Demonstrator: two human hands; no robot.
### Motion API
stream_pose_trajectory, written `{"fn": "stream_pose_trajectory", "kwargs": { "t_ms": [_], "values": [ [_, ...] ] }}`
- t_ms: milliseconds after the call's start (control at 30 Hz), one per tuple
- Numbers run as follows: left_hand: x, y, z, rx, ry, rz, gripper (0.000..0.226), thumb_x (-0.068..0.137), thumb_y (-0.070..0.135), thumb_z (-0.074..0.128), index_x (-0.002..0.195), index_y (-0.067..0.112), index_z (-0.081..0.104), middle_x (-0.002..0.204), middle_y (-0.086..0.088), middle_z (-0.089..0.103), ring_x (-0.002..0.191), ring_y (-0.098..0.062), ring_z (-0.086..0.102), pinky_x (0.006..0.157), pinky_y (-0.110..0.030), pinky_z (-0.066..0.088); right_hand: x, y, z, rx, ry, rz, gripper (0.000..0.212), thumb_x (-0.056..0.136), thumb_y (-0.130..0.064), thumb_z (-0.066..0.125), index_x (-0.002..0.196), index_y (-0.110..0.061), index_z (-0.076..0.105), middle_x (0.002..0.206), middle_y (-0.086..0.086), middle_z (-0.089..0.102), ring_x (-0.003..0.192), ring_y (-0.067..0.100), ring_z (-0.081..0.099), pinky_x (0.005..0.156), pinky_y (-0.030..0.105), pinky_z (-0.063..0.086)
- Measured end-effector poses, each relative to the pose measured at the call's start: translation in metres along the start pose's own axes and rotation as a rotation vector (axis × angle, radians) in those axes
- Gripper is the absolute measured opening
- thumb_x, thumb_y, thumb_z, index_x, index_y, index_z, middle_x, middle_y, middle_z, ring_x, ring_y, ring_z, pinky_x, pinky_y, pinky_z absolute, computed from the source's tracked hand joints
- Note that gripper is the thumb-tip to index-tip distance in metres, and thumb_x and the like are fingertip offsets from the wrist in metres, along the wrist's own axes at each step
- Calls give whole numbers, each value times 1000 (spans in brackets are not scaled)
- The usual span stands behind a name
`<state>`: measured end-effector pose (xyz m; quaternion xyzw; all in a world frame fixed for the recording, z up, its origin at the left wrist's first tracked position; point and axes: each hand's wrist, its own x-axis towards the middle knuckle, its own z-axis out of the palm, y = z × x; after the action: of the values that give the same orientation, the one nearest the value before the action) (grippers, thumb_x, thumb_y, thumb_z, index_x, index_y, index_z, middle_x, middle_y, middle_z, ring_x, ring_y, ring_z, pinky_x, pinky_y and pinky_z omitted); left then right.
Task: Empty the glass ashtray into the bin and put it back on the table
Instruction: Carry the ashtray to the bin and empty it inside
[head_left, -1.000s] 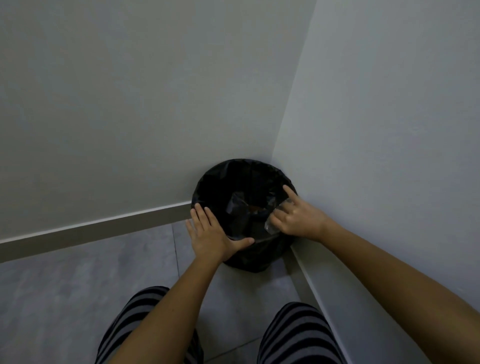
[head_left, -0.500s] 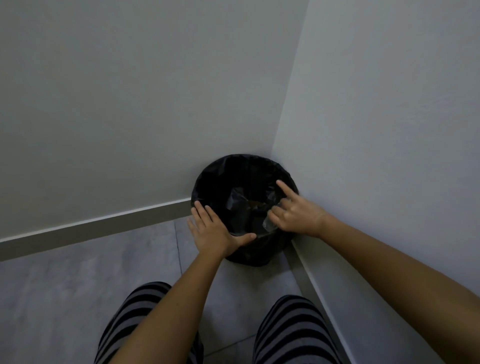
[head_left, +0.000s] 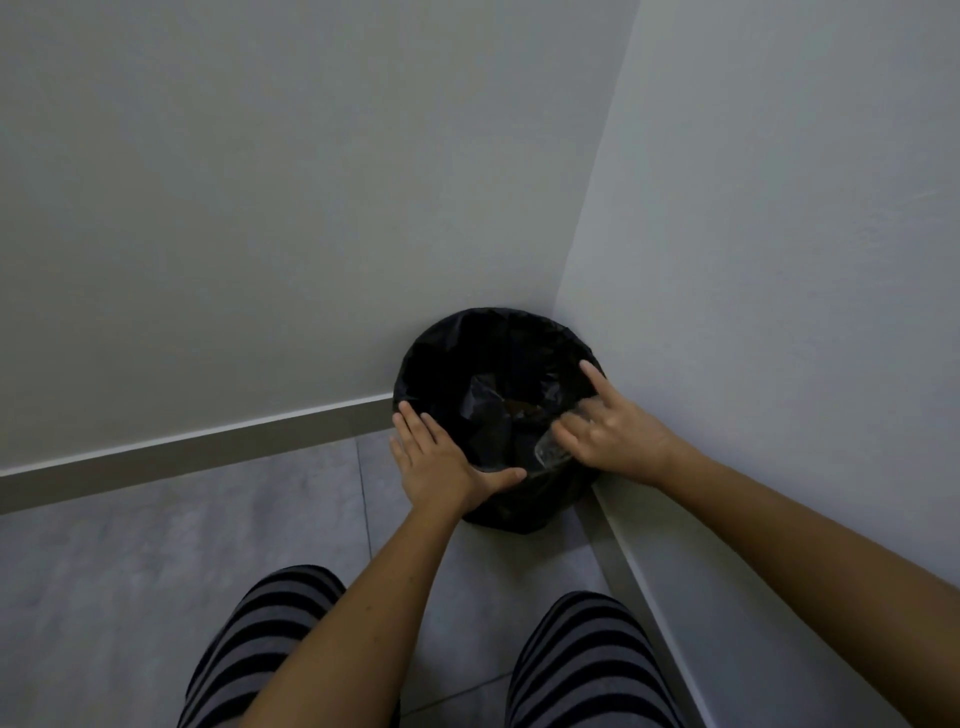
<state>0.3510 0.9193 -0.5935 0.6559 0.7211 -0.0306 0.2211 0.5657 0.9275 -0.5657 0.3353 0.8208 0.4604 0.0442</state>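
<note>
One bin (head_left: 498, 364) is standing on the tiled floor (head_left: 130, 571) in the corner where two walls meet, lined with one black bag (head_left: 441, 353). Something brownish is lying at the bottom of the bag; what it is cannot be told.

The left hand (head_left: 441, 462) is lying flat on the bin's near-left rim, fingers (head_left: 410, 426) spread and gripping nothing.

The right hand (head_left: 613, 436) is hanging over the bin's right side, its fingers (head_left: 571, 436) curling around one glass ashtray (head_left: 553, 452), index finger pointing out along the rim. The ashtray is tilting over the opening; its contents cannot be made out.

Two striped trouser legs (head_left: 270, 649) are showing below.
</note>
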Motion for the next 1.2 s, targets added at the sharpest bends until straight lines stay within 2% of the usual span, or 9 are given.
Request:
{"fn": "stream_pose_trajectory", "kwargs": {
  "t_ms": [167, 367, 533, 633, 767, 867, 933, 1067, 1200],
  "values": [
    [-1, 8, -5, -14, 14, -15, 148, 54, 92, 50, 149, -3, -13, 156, -23, -28, 145, -35, -24, 120, -47, -7, 2, 4, -11, 24, -101, 147, 31, 82, 12, 45, 72, -11, 63, 54, 3, 60, 40, 20, 52, 89, 73, 44],
    [-3, 10, 3, -25, 2, -15, 148, 54, 92, 50, 150, -2, -12, 156, -23, -28, 145, -35, -25, 121, -49, -6, -3, 8, -13, 43, -44, 191, 39, 84, 14, 34, 68, -12, 59, 49, 3, 53, 37, 21, 47, 86, 70, 47],
    [-5, 8, 6, -42, 20, -3, 148, 53, 92, 50, 150, -1, -12, 155, -23, -30, 145, -36, -25, 120, -50, -6, -6, 1, -16, 72, -66, 116, 26, 78, 11, 50, 66, -11, 58, 48, 4, 50, 38, 22, 47, 86, 65, 51],
    [-4, 9, 9, -67, 37, -1, 147, 53, 92, 50, 150, 2, -13, 155, -24, -29, 145, -37, -25, 120, -52, -6, 10, 12, -24, 202, -271, 366, 19, 74, 5, 57, 73, -13, 63, 49, 2, 56, 39, 22, 54, 91, 69, 47],
    [-4, 1, 14, -101, 83, 95, 137, 58, 91, 48, 148, 18, -25, 154, -25, -30, 144, -39, -27, 117, -55, -10, 31, 25, -24, 630, -525, 858, 22, 86, -12, 56, 107, -16, 62, 80, 14, 73, 85, 33, 69, 116, 51, 15],
    [-13, -10, 4, -181, 61, 159, 127, 67, 85, 47, 148, 21, -27, 156, -21, -28, 144, -39, -25, 115, -58, -10, 49, 34, -38, 862, -533, 1075, 22, 91, -24, 54, 111, -21, 64, 99, 15, 74, 97, 35, 66, 95, 39, 43],
    [-23, -9, -20, -233, 21, 196, 119, 75, 76, 51, 150, 17, -20, 161, -14, -17, 147, -36, -19, 116, -59, -8, 63, 45, -55, 989, -579, 1196, 21, 91, -28, 55, 109, -24, 65, 104, 13, 72, 99, 35, 65, 79, 34, 49],
    [-44, 6, -100, -204, 14, 349, 118, 72, 62, 68, 153, 10, 0, 163, -5, 6, 150, -29, -9, 118, -55, -9, 94, 86, -103, 1198, -668, 1340, 16, 85, -35, 61, 94, -25, 69, 95, 7, 74, 93, 30, 67, 71, 27, 43],
    [-80, 16, -193, -240, 38, 365, 133, 63, 62, 75, 152, 19, -14, 163, 1, 5, 150, -29, 0, 117, -57, -7, 130, 147, -166, 1447, -673, 1437, 14, 69, -33, 74, 67, -22, 66, 73, 0, 75, 75, 24, 73, 78, 37, 58]
  ]
}}
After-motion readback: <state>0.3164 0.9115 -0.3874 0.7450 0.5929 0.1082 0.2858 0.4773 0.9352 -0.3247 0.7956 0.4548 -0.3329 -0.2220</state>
